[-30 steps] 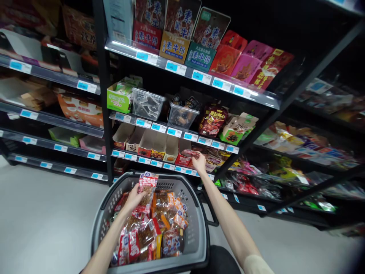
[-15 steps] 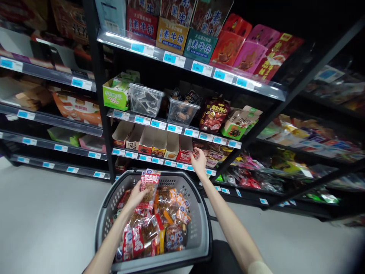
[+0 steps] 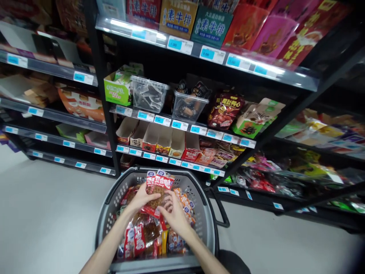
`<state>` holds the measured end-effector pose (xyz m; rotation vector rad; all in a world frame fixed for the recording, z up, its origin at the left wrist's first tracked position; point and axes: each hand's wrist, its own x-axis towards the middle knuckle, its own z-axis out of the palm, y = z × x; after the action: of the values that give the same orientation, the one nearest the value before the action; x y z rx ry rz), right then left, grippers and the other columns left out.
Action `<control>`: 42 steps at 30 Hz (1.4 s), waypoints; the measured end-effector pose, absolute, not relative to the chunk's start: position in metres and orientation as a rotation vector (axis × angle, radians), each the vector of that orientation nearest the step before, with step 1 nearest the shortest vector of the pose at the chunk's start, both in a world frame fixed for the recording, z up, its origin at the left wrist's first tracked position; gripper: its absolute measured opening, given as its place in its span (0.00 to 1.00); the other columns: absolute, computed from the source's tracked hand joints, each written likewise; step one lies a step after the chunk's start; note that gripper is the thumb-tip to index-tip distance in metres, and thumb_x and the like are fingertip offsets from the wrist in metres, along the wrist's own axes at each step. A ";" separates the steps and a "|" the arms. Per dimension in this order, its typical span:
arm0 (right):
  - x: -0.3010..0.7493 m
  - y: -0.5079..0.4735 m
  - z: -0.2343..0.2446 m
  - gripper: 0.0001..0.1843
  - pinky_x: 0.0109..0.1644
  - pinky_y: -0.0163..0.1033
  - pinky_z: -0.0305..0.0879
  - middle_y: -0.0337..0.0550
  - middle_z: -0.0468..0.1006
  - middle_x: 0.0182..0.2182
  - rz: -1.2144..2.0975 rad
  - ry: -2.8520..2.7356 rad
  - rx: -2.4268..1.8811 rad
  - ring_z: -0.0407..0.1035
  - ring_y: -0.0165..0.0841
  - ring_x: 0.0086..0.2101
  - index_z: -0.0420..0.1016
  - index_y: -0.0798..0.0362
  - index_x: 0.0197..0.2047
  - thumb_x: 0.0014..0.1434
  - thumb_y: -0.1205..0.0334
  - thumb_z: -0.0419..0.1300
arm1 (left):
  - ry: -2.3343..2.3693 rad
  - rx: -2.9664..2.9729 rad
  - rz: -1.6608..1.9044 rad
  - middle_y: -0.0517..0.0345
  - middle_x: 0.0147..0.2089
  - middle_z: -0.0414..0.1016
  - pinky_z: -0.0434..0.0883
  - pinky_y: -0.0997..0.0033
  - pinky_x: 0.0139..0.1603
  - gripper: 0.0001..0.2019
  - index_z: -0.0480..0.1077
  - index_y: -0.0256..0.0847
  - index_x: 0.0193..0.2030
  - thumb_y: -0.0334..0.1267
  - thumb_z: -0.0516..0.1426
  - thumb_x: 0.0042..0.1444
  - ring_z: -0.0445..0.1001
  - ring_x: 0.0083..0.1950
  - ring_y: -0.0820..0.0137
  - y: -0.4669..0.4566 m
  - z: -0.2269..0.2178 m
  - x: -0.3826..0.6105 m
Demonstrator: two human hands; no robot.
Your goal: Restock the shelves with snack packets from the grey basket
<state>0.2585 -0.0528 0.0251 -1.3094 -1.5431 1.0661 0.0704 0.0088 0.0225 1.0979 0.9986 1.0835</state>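
Red-topped snack packets (image 3: 160,185) with clear fronts showing brown contents overlap above the basket. My left hand (image 3: 144,198) grips them from the left, thumb across the front. At their right edge my right hand (image 3: 174,214) has its fingers curled around the side and its thumb near the lower corner. Below both hands stands a grey shopping basket (image 3: 203,228) filled with more snack packets, including red-and-white ones (image 3: 134,239) at the lower left and orange-and-white ones (image 3: 186,205) at the right. My forearms hide part of the basket's contents.
Shelving faces me, with open cardboard boxes (image 3: 156,137) on a low shelf and clear plastic tubs (image 3: 149,95) above them. A red box (image 3: 191,147) stands beside bagged snacks. The basket's black handle (image 3: 222,213) sticks out right over the grey floor (image 3: 265,239).
My right hand has come back from the red box on the low shelf to the packets in my left hand. Two overlapping packets now show there. The view has shifted slightly.
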 end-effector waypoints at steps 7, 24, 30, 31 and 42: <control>0.249 -0.027 0.010 0.17 0.34 0.38 0.69 0.34 0.77 0.30 1.114 -1.248 -1.211 0.75 0.34 0.30 0.66 0.45 0.40 0.54 0.55 0.69 | 1.098 1.095 1.117 0.44 0.51 0.85 0.78 0.53 0.56 0.33 0.76 0.40 0.51 0.55 0.75 0.41 0.84 0.53 0.50 0.020 0.017 0.067; 0.276 0.003 -0.012 0.11 0.39 0.39 0.66 0.40 0.78 0.33 1.068 -0.859 -1.277 0.70 0.37 0.34 0.73 0.47 0.31 0.46 0.53 0.67 | 1.060 0.879 1.232 0.54 0.44 0.84 0.79 0.62 0.45 0.29 0.73 0.42 0.51 0.56 0.72 0.48 0.83 0.42 0.61 0.033 0.007 0.064; 0.276 -0.001 -0.019 0.08 0.31 0.41 0.65 0.38 0.79 0.25 1.397 -0.673 -1.285 0.70 0.38 0.26 0.76 0.47 0.29 0.40 0.58 0.65 | 0.780 0.483 1.398 0.62 0.28 0.69 0.66 0.71 0.26 0.16 0.71 0.43 0.46 0.54 0.61 0.65 0.62 0.21 0.75 0.022 0.015 0.039; 0.275 -0.002 -0.019 0.08 0.31 0.41 0.66 0.38 0.80 0.26 1.423 -0.674 -1.284 0.71 0.38 0.27 0.77 0.47 0.28 0.40 0.58 0.65 | 0.745 0.471 1.434 0.63 0.27 0.67 0.65 0.71 0.26 0.14 0.71 0.43 0.47 0.51 0.61 0.66 0.60 0.20 0.76 0.019 0.017 0.033; 0.265 -0.009 0.000 0.10 0.38 0.40 0.65 0.40 0.83 0.29 1.460 -0.764 -1.288 0.72 0.38 0.32 0.81 0.49 0.26 0.36 0.56 0.68 | 0.571 0.388 1.526 0.71 0.25 0.48 0.50 0.78 0.20 0.04 0.70 0.42 0.44 0.38 0.56 0.71 0.43 0.17 0.81 0.003 0.026 0.020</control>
<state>0.2653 -0.0090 0.0000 -1.2877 -0.7637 1.4597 0.0202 0.0026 0.0256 0.3877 0.5705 1.5257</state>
